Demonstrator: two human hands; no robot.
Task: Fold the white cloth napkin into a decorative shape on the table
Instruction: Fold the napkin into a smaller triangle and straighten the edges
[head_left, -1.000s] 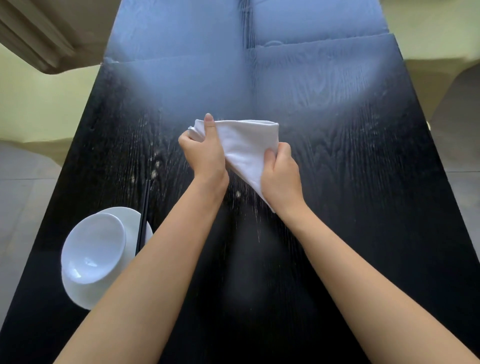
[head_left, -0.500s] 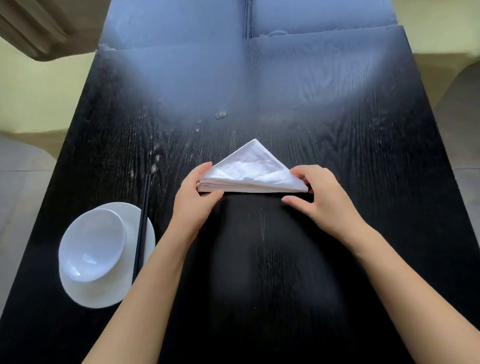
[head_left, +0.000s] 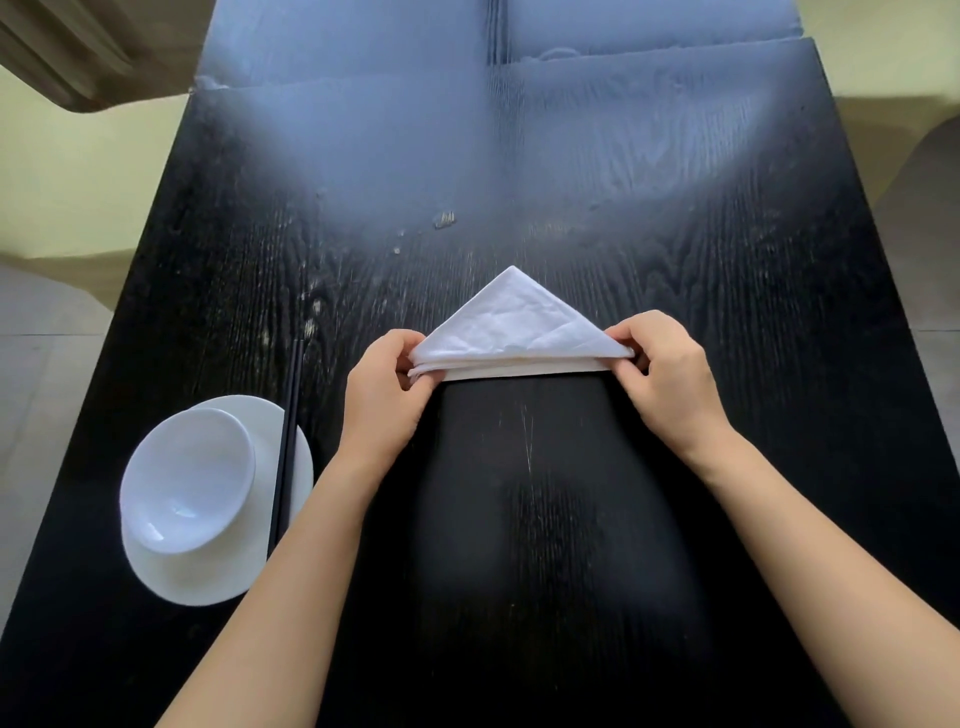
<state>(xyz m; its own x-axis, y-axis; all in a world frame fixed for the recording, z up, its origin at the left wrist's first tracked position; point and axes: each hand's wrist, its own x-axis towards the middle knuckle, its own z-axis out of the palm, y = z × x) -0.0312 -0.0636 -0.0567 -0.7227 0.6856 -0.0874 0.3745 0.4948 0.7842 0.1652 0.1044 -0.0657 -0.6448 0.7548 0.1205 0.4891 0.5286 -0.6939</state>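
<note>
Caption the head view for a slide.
Left hand and right hand pinch the triangular white napkin's two base corners.

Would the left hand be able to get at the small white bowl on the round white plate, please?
Probably yes: the left hand would first release the folded white cloth napkin; the small white bowl sits nearby, only black chopsticks between.

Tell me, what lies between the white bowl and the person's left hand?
Black chopsticks, resting across the plate under the bowl, beside the left hand, in the head view.
</note>
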